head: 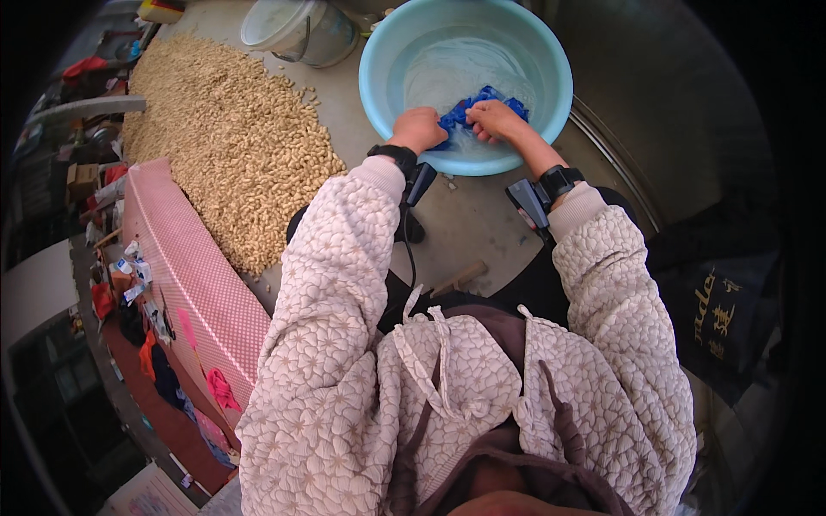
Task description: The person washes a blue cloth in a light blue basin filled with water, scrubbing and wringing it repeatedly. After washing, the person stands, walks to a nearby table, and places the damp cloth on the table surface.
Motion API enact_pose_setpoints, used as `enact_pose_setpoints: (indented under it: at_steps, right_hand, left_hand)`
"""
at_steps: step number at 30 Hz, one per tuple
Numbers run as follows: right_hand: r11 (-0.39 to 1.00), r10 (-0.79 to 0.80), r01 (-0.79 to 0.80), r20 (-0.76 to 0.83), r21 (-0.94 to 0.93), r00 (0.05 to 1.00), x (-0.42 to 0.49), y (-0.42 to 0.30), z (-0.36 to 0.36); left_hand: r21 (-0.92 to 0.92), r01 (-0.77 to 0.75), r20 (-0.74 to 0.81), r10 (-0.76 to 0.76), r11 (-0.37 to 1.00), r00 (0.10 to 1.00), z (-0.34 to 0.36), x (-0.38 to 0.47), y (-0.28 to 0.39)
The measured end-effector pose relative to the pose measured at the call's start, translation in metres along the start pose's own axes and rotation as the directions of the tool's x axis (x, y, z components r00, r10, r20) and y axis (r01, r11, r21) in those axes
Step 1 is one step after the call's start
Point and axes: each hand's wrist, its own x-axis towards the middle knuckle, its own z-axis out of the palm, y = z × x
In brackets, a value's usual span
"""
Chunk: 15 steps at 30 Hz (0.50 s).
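A light blue plastic basin (pixel 468 166) with water in it stands on the floor before me. A wet, bunched-up blue cloth (pixel 485 97) lies partly in the water at the near side of the basin. My left hand (pixel 421 128) grips the left end of the cloth by the near left rim. Over the right part of the cloth, my right hand (pixel 493 121) has its fingers curled and pinches the fabric. Both wrists bear black straps with small devices.
Unshelled peanuts (pixel 239 129) are heaped on the floor at the left. A translucent plastic bucket (pixel 316 39) stands left of the basin. A pink dotted cover (pixel 200 264) lies beside the peanuts. A dark bag (pixel 723 322) with writing is at the right, near a metal rail (pixel 613 148).
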Motion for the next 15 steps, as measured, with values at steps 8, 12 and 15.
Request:
enact_pose_setpoints:
  at_steps: [8,12,15]
  right_hand:
    - [0.928,0.095,-0.169,0.227,0.332,0.969,-0.025,-0.02,0.006]
    - [0.834,0.026,-0.218,0.359,0.507,0.933,-0.027,-0.022,0.004]
    - [0.731,-0.035,-0.255,0.408,0.633,0.912,-0.022,-0.02,0.006]
  left_hand:
    - [-0.994,0.101,0.092,-0.198,0.036,0.976,-0.029,-0.039,0.003]
    - [-0.971,0.015,0.057,-0.174,-0.238,0.983,-0.042,-0.052,0.008]
    - [-0.916,-0.029,0.049,-0.184,-0.399,0.982,-0.052,-0.055,0.014]
